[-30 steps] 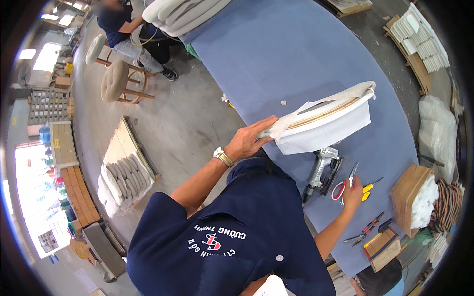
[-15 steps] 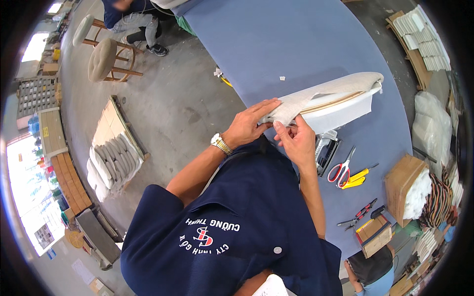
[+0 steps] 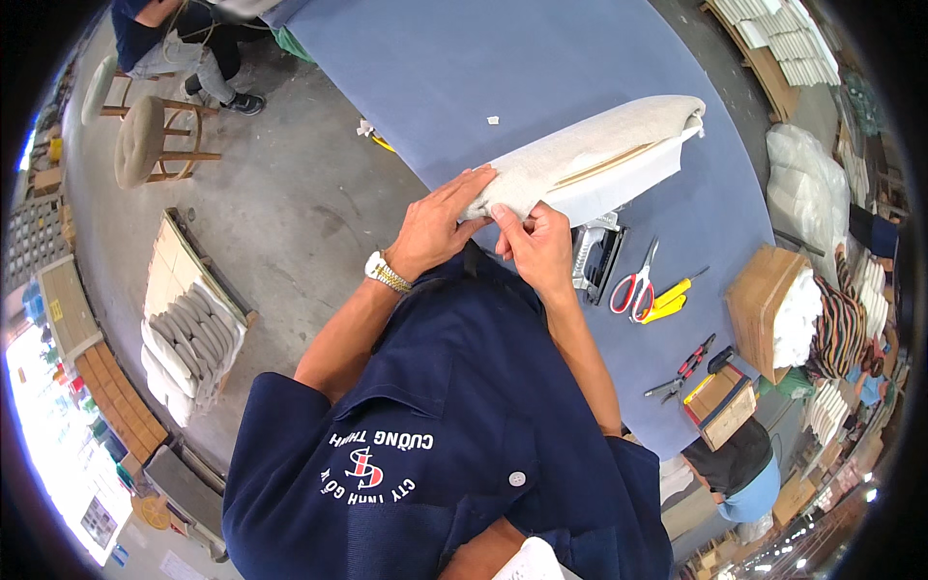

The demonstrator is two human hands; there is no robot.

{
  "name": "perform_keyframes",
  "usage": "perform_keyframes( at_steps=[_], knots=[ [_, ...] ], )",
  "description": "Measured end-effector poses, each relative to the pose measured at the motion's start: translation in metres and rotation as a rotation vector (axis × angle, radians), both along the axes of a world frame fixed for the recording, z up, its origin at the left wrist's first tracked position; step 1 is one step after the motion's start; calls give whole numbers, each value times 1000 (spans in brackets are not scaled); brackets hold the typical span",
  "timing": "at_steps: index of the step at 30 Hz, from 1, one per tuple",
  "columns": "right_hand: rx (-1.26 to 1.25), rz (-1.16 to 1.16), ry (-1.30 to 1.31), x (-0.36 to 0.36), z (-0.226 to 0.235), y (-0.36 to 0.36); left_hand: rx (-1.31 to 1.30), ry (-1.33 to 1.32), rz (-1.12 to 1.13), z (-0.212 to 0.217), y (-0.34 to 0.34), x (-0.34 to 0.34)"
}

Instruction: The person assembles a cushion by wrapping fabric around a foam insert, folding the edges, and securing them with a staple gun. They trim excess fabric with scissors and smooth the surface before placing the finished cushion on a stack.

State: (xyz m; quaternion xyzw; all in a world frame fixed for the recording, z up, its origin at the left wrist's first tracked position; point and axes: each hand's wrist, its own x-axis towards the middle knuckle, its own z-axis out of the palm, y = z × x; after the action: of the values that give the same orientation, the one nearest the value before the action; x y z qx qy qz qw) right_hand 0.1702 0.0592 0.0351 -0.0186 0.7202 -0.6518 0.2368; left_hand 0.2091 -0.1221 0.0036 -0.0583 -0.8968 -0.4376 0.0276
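A curved padded panel [image 3: 599, 145], wrapped in light grey fabric, lies at the table's near edge. A strip of wooden edge [image 3: 604, 166] shows in a gap of the cover, and white lining cloth [image 3: 628, 186] hangs along its right side. My left hand [image 3: 437, 224] is closed around the panel's near end, fingers over the top and thumb below. My right hand [image 3: 537, 244] is closed, its thumb and fingers pinching the grey fabric's edge [image 3: 520, 198] at that same end. What lies beneath the right fingers is hidden.
On the blue-grey table [image 3: 464, 68] are a staple gun [image 3: 597, 259], red-handled scissors [image 3: 634, 290], a yellow cutter [image 3: 667, 304], pliers [image 3: 684, 369] and an open small box [image 3: 720, 401]. A carton [image 3: 764, 300] with white stuffing stands right. People sit far left and work lower right.
The grey fabric at the near end is drawn further over the wooden edge, leaving a narrower gap. Both hands stay on the panel. The whole view has shifted.
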Motion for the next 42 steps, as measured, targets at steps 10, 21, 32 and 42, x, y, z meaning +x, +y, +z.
perform_keyframes(
  at_steps=[10,21,32,42],
  knots=[
    [-229,-50,-32,5,-20,2,14,-39,20,5,0,-3],
    [-329,-51,-104,-5,-23,-9,50,-23,57,-8,-9,-8],
    [-252,87,-4,-15,-12,-7,86,-225,45,-13,-19,-21],
    [-235,-520,171,-62,-21,97,-10,-373,89,5,-41,4]
  ],
)
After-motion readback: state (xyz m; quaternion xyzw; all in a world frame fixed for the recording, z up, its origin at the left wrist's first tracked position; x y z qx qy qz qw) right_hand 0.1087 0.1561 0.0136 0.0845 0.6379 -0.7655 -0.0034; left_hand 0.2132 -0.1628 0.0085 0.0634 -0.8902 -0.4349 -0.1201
